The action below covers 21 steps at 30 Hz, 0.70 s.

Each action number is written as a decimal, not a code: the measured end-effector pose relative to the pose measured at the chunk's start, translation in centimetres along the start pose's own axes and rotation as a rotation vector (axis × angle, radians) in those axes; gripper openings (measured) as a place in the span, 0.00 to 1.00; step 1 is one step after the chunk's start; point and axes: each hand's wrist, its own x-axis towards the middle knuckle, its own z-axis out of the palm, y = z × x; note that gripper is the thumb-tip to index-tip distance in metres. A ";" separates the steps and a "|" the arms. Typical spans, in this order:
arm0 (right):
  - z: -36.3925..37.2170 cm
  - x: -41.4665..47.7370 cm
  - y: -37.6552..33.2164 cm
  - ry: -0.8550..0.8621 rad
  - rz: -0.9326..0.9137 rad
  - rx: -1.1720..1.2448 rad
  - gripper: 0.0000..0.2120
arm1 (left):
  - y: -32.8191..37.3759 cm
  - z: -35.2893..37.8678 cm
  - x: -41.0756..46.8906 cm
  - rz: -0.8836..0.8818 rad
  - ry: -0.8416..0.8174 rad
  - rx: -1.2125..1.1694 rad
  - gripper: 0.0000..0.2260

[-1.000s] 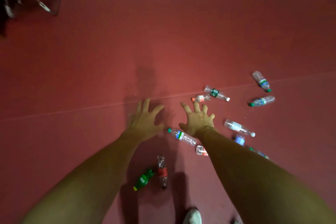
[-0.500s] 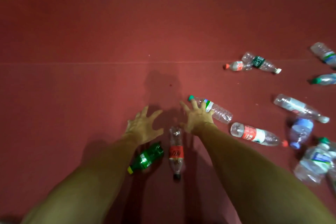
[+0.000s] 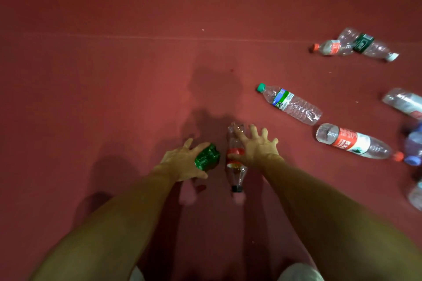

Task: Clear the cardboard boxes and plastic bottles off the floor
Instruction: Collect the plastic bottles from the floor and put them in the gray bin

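The left hand (image 3: 182, 163) grips the green bottle (image 3: 207, 157) low by the red floor (image 3: 114, 98), while the right hand (image 3: 257, 148) lies spread over the red-label bottle (image 3: 235, 166) lying there, which may roll away if the fingers close off-centre.

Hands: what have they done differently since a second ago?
The left hand dropped onto the green bottle and grips it; the right hand came down onto the red-label bottle, fingers spread. The other bottles lie unmoved on the floor.
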 end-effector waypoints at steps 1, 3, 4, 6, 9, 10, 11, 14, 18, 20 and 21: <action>0.4 -0.3 0.2 -0.017 0.004 -0.006 0.45 | 0.1 0.0 0.0 0.009 -0.003 0.006 0.44; 1.1 -0.7 0.8 -0.038 0.016 -0.008 0.46 | 0.3 0.1 0.2 0.043 0.001 0.015 0.43; 1.5 -0.8 1.0 -0.035 0.017 0.000 0.45 | 0.4 0.2 0.3 0.069 0.009 0.021 0.42; 2.0 -0.9 1.4 -0.013 0.010 0.014 0.42 | 0.4 0.6 0.6 0.121 0.059 0.050 0.39; 2.3 -0.9 1.4 -0.013 -0.008 0.056 0.41 | 0.0 1.0 0.8 0.122 0.114 0.084 0.36; 2.3 -0.8 1.3 -0.018 -0.024 0.076 0.41 | 0.0 1.2 0.9 0.118 0.120 0.085 0.35; 2.3 -0.7 1.3 -0.022 -0.046 0.096 0.41 | 0.0 1.3 0.9 0.113 0.121 0.081 0.35; 2.7 -0.3 1.2 -0.031 -0.120 0.147 0.38 | 0.2 1.4 1.2 0.083 0.119 0.018 0.36; 4.1 0.1 0.6 -0.066 -0.167 0.168 0.36 | 0.2 1.4 1.8 0.017 0.103 -0.082 0.37; 4.5 0.2 0.0 -0.061 -0.175 0.155 0.36 | 0.4 1.3 1.9 0.009 0.096 -0.089 0.37; 4.6 0.3 -0.3 -0.055 -0.180 0.143 0.37 | 0.5 1.3 1.9 0.012 0.093 -0.086 0.37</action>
